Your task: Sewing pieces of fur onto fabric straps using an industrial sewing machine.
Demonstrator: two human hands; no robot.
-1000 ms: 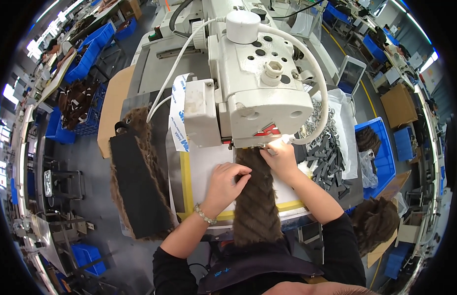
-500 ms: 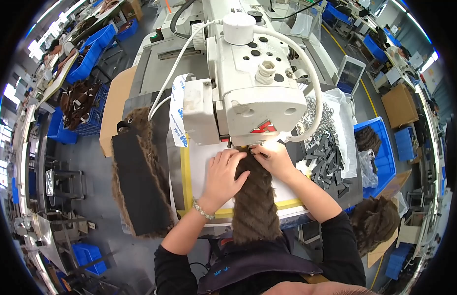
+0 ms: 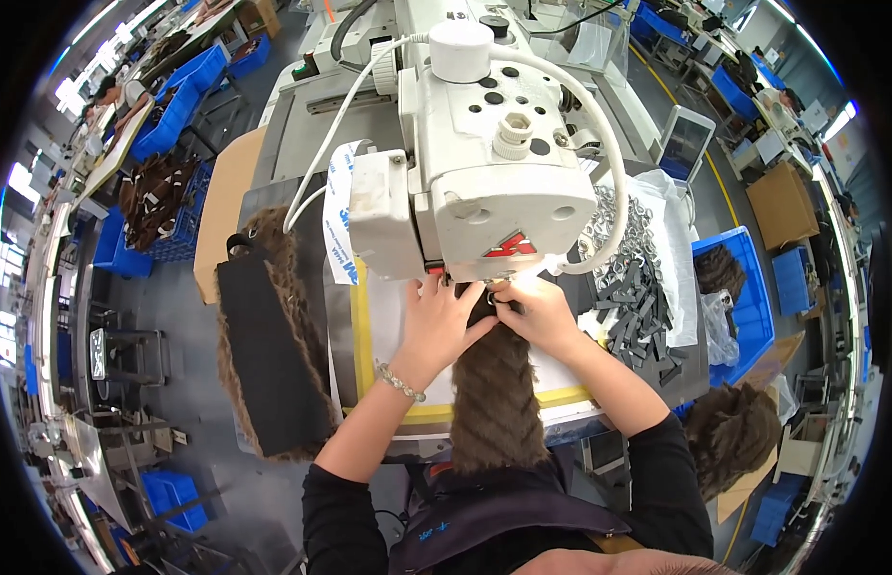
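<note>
The brown fur strip (image 3: 494, 393) lies under both my hands, its top end tucked beneath the head of the white sewing machine (image 3: 484, 163) and its long tail running back toward my body, over the edge of the table. My left hand (image 3: 436, 321) lies flat on the strip's left side, fingers stretched forward and spread, pressing the fur down rather than pinching it. My right hand (image 3: 537, 311) sits just beside it, touching the strip's top end; the fingers are curled in with the tips pinched together on the fur close under the machine head. A beaded bracelet (image 3: 400, 381) circles my left wrist.

Beneath my palms is a pale work plate edged with yellow tape (image 3: 364, 345). Just beyond my fingertips hangs the machine's front face, with a white hose (image 3: 609, 182) looping round its right side. To the right of my right hand lies a heap of small dark grey pieces (image 3: 642, 307) on clear plastic, and further right a blue bin (image 3: 752, 297) holding more brown fur. To the left of my left hand a long black panel backed with brown fur (image 3: 268, 350) hangs off the table, well apart from my fingers
</note>
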